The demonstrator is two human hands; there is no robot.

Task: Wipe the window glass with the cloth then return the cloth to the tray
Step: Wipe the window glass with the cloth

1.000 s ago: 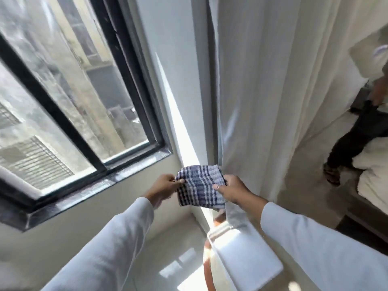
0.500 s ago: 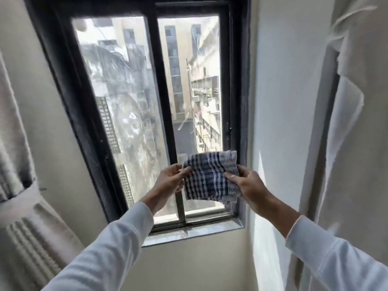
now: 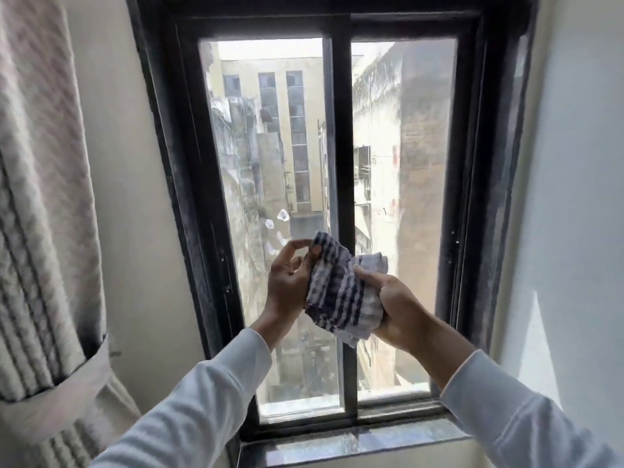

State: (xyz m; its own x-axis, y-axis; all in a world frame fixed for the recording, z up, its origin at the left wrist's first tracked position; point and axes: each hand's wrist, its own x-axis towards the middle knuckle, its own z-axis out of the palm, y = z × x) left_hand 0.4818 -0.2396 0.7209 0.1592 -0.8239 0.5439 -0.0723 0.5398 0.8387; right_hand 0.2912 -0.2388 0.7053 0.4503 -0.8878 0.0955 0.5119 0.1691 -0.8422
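1. Closest in, two pale sleeves reach up from the bottom corners toward the window, the left sleeve (image 3: 189,396) from lower left and the right sleeve (image 3: 526,410) from lower right.
2. The right hand (image 3: 396,307) has a firm hold: fingers curled together and clamped on the lower right part of the cloth (image 3: 341,292), bunching it into the palm.
3. The left hand (image 3: 290,280) meets the cloth's left edge; its fingers are loosely spread, index and thumb arched up to the top corner of the fabric, the palm pressed against the side of it.
4. The cloth itself is blue-and-white checked, crumpled between both hands, held up in the air in front of the lower middle of the window. Whether it touches the pane, I cannot tell.
5. Down below, the dark sill (image 3: 354,440) runs along the window's bottom edge.
6. At the left edge hangs a textured curtain (image 3: 44,211), gathered by a tie-band.
7. Behind the hands, the window glass (image 3: 270,163) sits in a black frame (image 3: 175,163) with a central upright bar, the pane streaked and smudged near the left hand.
8. Farthest off, buildings show through the glass.
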